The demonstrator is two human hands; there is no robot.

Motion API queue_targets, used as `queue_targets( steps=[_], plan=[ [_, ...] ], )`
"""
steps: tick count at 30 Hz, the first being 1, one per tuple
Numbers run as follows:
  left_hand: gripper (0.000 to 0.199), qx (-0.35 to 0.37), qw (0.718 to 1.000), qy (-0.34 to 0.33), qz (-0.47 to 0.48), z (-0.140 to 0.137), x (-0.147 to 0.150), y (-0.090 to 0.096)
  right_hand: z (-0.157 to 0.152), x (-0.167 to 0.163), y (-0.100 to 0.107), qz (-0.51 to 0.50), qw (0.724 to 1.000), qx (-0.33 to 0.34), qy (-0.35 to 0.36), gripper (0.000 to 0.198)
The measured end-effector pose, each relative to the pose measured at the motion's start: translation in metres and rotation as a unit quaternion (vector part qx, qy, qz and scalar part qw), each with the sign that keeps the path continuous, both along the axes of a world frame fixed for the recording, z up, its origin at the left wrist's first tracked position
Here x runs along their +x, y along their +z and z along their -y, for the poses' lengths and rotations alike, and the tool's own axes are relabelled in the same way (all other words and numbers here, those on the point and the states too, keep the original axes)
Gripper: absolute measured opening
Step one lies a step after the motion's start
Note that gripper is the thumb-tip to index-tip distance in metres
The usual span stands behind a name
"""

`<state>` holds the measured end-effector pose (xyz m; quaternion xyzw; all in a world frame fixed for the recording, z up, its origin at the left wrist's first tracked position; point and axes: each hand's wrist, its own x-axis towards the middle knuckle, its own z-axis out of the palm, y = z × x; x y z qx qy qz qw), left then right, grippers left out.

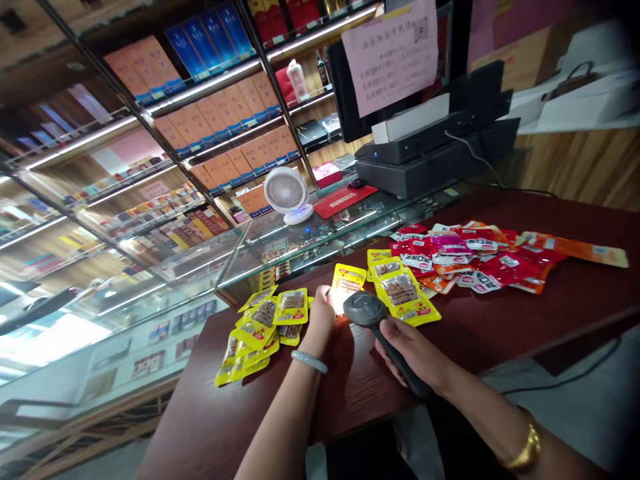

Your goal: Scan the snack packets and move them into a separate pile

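My right hand [407, 350] is wrapped round the handle of a black barcode scanner [365, 308]. The scanner's bright light falls on a yellow snack packet [349, 275], which my left hand [325, 307] grips by its lower left side. The left fingertips are partly lost in the glare. To the left of that hand lies a loose heap of yellow snack packets [260, 330] with brown contents showing through clear windows. More yellow packets [401, 290] lie overlapping just beyond the scanner, to its right.
A pile of red, white and orange packets [465, 257] covers the counter [500, 327] at right. Behind stand a glass display case [235, 260], a small white fan [287, 193], and a cash register [430, 160] with a screen above. Boxes fill the back shelves.
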<state>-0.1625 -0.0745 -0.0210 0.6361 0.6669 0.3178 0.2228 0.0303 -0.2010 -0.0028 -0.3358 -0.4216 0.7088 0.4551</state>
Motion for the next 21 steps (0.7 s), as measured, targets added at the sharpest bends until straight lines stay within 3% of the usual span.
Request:
queue_targets(
  steps=[4, 8, 11, 14, 17, 21],
  plan=[
    [0.021, 0.007, 1.0, 0.021, -0.003, 0.011, -0.015, 0.008, 0.004, -0.003, 0.003, 0.015, 1.0, -0.002, 0.015, 0.049],
    [0.021, 0.045, 0.993, 0.088, -0.065, 0.019, -0.053, 0.033, 0.006, -0.002, 0.0, 0.038, 0.999, -0.018, 0.011, 0.05],
    [0.032, 0.058, 0.974, 0.17, -0.137, 0.025, -0.092, 0.057, 0.006, -0.001, -0.004, 0.042, 0.999, -0.015, 0.006, 0.049],
    [0.045, 0.016, 0.942, 0.221, -0.252, 0.033, -0.123, 0.071, 0.006, -0.001, -0.005, 0.028, 1.0, -0.004, 0.012, 0.047],
    [0.043, 0.02, 0.893, 0.218, -0.394, 0.039, -0.142, 0.069, 0.006, 0.0, -0.004, 0.01, 1.0, 0.009, 0.015, 0.048],
    [0.045, 0.043, 0.868, 0.136, -0.475, 0.035, -0.154, 0.06, 0.005, 0.005, -0.005, 0.004, 1.0, 0.02, 0.001, 0.048]
  ],
)
